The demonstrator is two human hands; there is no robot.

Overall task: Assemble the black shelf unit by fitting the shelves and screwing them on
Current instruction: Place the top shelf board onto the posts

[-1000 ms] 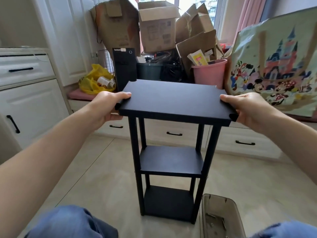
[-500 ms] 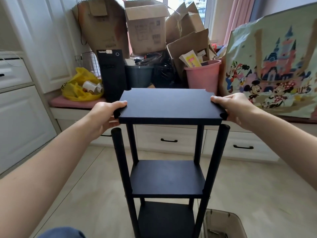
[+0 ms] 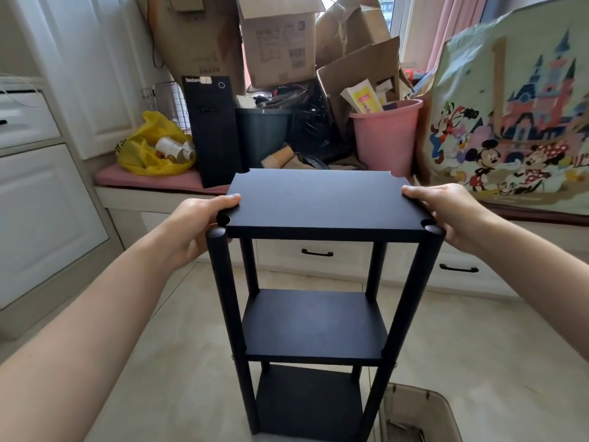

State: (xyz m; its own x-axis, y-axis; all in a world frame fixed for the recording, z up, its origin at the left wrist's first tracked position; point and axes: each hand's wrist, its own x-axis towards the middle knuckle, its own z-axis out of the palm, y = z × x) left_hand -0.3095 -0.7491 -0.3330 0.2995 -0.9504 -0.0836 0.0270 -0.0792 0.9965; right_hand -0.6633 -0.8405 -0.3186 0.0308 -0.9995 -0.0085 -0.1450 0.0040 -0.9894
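While left hand (image 3: pixel 196 226), right hand (image 3: pixel 446 213) grip top shelf (image 3: pixel 322 202) ends, middle shelf (image 3: pixel 314 323), bottom shelf (image 3: pixel 306 406) look fitted; top seating on 4 posts (image 3: pixel 224 282) and screwing remain.

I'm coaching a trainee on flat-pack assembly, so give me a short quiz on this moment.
1. True or false: only the left hand grips the top shelf.
2. How many shelves of the shelf unit sit below it?
3. The pink bucket stands: A behind the unit, B on the top shelf, C under it.
Key: 1 false, the right hand grips it too; 2 two; 3 A.
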